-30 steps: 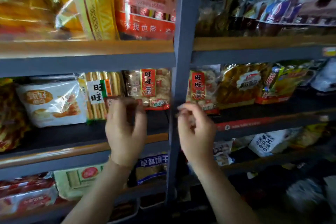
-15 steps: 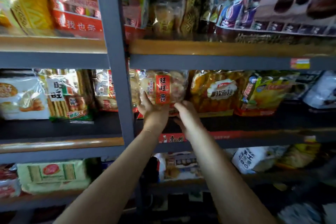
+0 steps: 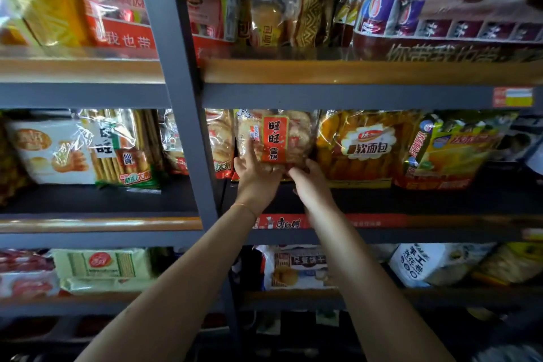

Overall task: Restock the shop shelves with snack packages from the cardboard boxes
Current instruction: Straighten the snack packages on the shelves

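Observation:
A clear rice cracker pack with a red label (image 3: pixel 291 135) stands upright on the middle shelf (image 3: pixel 411 200), just right of the grey upright post (image 3: pixel 176 97). My left hand (image 3: pixel 255 176) holds its lower left edge, one finger stretched up its front. My right hand (image 3: pixel 308 182) grips its bottom right corner from below. A similar cracker pack (image 3: pixel 219 141) stands right beside it on the left, partly behind the post.
Yellow soft bread bags (image 3: pixel 364 147) and a yellow-green bag (image 3: pixel 452 150) fill the shelf to the right. Biscuit stick packs (image 3: pixel 123 147) and a white bag (image 3: pixel 50 150) sit left of the post. Shelves above and below hold more packages. No cardboard box is in view.
Both hands moved from the post area right onto the rice cracker pack and now hold its bottom edge. The view shifted right and closer to the shelf.

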Demonstrator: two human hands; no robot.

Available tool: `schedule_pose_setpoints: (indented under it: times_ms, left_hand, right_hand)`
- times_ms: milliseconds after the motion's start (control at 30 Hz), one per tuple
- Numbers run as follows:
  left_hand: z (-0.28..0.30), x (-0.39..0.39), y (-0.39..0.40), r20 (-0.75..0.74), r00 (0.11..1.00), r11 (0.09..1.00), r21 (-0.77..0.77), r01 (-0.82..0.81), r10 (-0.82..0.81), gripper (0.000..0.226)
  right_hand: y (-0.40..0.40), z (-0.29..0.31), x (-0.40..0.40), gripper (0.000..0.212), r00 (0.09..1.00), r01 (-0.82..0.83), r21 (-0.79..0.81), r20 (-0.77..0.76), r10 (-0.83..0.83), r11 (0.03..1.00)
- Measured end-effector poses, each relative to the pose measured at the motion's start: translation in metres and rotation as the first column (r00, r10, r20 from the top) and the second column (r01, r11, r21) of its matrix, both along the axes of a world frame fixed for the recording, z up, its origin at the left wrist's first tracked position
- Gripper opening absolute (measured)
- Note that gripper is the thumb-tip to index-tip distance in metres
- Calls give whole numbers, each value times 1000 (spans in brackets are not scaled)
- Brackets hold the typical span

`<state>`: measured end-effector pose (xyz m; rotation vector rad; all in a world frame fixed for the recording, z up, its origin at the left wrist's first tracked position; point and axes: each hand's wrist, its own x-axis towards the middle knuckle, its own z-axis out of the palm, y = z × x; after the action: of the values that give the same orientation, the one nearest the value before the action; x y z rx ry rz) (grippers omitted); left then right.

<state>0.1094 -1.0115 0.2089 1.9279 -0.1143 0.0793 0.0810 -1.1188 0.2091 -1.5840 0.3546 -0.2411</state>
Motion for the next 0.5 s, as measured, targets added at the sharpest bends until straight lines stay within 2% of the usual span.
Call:
schedule_pose_setpoints:
  times_ms: [67,100,167,300,400,467,500]
  left_hand:
    - [-3,-3,3,6,1000,1000,13,-25,25,89]
    - [-4,-5,4,6,1000,999,24,-28,28,88]
    - [-4,-8,7,-2,1000,999,41,-8,8,86]
    - [3,-21,14,-61,997,999,3,38,-38,81]
    - [9,-48,26,119,986,991,71,111,-119,56]
    - [13,-70,43,201,966,986,60,155,-164,33]
    - [13,-77,55,218,963,987,37,154,-159,23]
  right_hand:
    - [-4,0,-3,19,1000,-1,-14,14,1,1000]
    - [-5,0,-5,16,1000,3,-9,24,-2,1000]
    - [-4,-1,-7,14,1000,10,2,28,-10,1000]
    - [3,-1,-13,30,998,55,-16,10,-54,998]
    - [11,2,-28,18,984,134,-24,119,-130,991]
    - [24,5,-42,13,949,232,58,204,-239,971]
    - [33,8,-49,12,938,218,96,254,-236,971]
